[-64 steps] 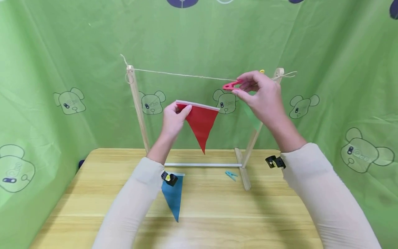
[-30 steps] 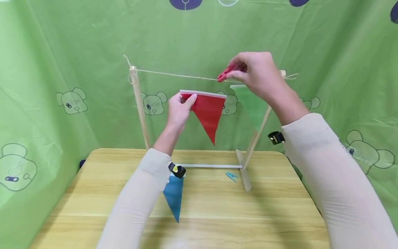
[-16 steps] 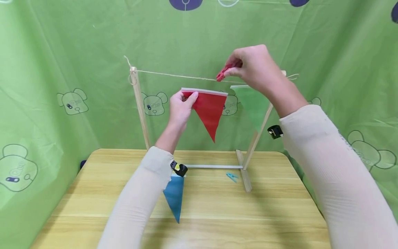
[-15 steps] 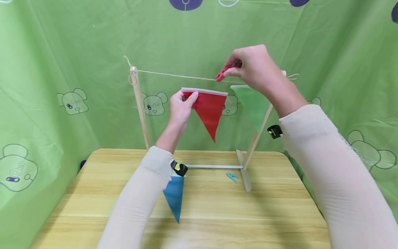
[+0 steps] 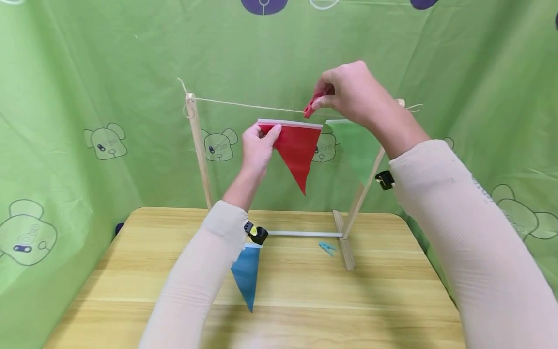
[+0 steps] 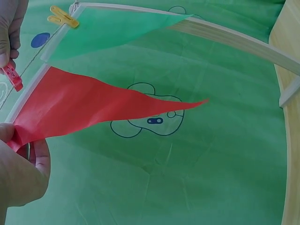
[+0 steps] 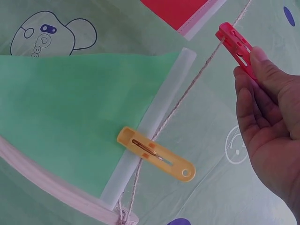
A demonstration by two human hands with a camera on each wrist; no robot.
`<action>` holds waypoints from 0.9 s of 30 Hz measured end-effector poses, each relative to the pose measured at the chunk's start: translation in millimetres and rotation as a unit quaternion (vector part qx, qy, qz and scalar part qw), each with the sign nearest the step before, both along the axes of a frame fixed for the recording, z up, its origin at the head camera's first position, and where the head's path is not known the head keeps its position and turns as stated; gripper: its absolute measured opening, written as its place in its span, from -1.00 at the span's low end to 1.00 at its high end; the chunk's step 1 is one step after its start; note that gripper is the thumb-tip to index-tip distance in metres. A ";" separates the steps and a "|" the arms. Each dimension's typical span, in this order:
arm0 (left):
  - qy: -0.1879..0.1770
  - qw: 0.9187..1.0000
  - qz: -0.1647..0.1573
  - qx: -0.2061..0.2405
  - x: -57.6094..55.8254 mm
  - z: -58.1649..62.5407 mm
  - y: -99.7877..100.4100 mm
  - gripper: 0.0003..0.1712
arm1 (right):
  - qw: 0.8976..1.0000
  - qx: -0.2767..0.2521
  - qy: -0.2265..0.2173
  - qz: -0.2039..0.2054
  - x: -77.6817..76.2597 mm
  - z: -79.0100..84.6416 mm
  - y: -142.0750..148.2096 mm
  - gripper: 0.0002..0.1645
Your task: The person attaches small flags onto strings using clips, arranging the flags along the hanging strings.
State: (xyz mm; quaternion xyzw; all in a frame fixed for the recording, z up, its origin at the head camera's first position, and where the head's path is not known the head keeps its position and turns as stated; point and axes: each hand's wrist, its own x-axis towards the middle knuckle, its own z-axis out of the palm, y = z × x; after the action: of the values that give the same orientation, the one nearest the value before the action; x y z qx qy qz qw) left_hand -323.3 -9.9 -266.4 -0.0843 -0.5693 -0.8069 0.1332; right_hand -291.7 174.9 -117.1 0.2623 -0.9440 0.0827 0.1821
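My left hand (image 5: 259, 148) pinches a red triangular pennant (image 5: 298, 145) by the left part of its white top strip. The pennant hangs point down, its strip just below the string (image 5: 244, 104). Between right thumb and fingers I hold a red clothespin (image 5: 310, 105); its tip overlaps the string above the pennant's right corner. My right hand (image 5: 350, 94) comes in from above. A green pennant (image 7: 89, 108) hangs to the right, clipped to the string by a yellow clothespin (image 7: 156, 153), which the right hand hides in the head view.
The string spans two wooden posts (image 5: 198, 145), joined low down by a white rod (image 5: 305, 234). On the wooden table (image 5: 348, 310) lie a blue pennant (image 5: 247, 276), partly behind the left sleeve, and a light blue clothespin (image 5: 327, 248). Green printed cloth (image 5: 144, 58) hangs behind.
My left hand has raised the red pennant toward the string and slightly right. The right hand has lifted and moved left, turning the red clothespin tip down onto the string line.
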 end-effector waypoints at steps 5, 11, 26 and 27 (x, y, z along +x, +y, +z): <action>-0.002 1.000 -0.003 0.002 0.3 3.5 1.2 -0.81 | 1.000 0.005 -0.001 0.009 0.0 0.9 -2.4 -0.77; 0.003 1.000 -0.003 0.000 0.3 5.9 4.2 -0.79 | 1.000 0.017 -0.001 0.019 -1.3 -0.9 -5.8 -0.81; -0.007 1.000 0.011 0.002 1.6 10.1 8.0 -0.82 | 0.999 0.027 0.016 0.027 -1.6 -1.5 -7.1 -0.83; -0.008 1.000 0.013 0.000 1.3 10.5 8.3 -0.82 | 0.999 0.027 0.013 0.026 -1.6 -1.3 -7.5 -0.83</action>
State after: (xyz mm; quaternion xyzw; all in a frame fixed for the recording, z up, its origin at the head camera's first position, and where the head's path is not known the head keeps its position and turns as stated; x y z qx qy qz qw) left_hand -322.0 -1.6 -255.9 -0.0709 -0.5715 -0.8056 0.1389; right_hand -293.3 167.4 -118.4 0.2925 -0.9364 0.0581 0.1852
